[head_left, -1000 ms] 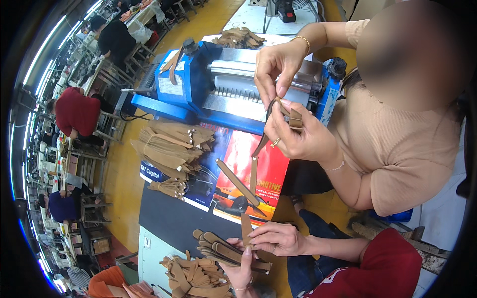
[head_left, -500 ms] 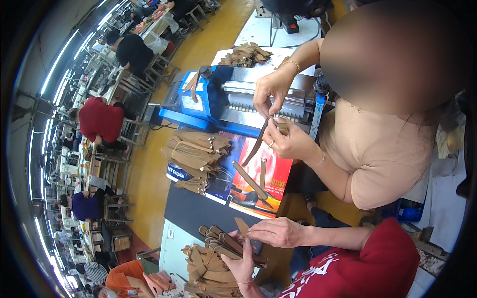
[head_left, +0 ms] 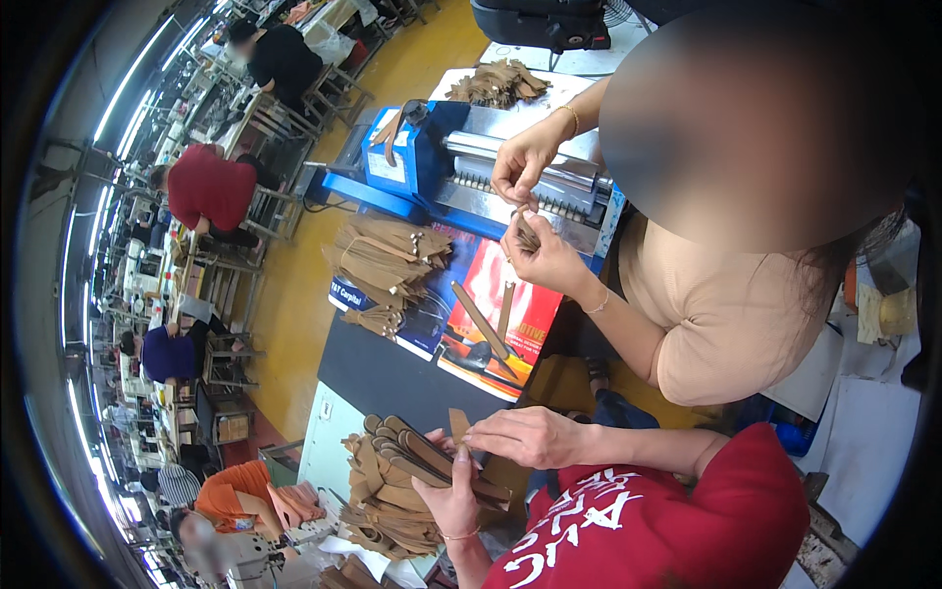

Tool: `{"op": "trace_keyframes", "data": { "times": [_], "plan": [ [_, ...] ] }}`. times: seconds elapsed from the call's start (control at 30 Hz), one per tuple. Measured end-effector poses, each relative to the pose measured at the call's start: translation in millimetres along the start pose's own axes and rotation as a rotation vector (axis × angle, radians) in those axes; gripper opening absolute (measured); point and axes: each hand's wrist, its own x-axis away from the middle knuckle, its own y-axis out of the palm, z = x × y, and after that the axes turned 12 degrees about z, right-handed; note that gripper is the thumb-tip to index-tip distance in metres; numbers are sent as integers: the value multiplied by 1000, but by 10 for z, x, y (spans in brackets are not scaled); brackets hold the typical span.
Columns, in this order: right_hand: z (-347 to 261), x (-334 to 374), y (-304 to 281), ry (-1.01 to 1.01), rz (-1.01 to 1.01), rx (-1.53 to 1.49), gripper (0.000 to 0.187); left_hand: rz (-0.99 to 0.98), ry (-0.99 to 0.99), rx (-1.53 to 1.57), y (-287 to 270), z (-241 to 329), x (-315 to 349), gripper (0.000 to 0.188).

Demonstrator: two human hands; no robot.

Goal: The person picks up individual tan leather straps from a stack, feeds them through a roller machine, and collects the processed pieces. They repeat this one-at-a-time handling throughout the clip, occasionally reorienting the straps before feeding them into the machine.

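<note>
My left hand [head_left: 449,503] is wrapped round a bundle of brown leather straps [head_left: 417,452] with rounded ends and darker edges. Its thumb points up along the near side of the bundle. At the bundle's upper side, my right hand [head_left: 525,437] pinches a lighter brown strip [head_left: 458,424] that stands out from the rest. The lower part of this strip is hidden by the fingers. Right below my hands, a large heap of loose brown strips [head_left: 388,506] lies on a pale green surface.
A co-worker's hands [head_left: 530,240] hold a small brown strip beside a blue machine with metal rollers [head_left: 402,172]. Tied strip bundles [head_left: 388,255] and two single straps [head_left: 481,319] lie on printed sheets [head_left: 491,378]. Another strip pile [head_left: 500,83] is behind the machine.
The whole view has shifted slightly. My hands keep the same hold on the bundle and the strip. The dark strap that hung from the co-worker's hands no longer hangs down in sight.
</note>
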Motion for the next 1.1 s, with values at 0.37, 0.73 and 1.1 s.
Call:
{"op": "trace_keyframes", "data": {
  "times": [0.37,0.73,1.1],
  "plan": [
    [-2,-32,-112,-2,-8,8,32,3,2,-10,84,64,54,32],
    [4,-31,-150,0,-8,45,29,-5,-2,-20,123,44,61,31],
    [19,-16,-166,43,-7,38,32,-4,0,-56,130,-15,43,34]
  ]
}}
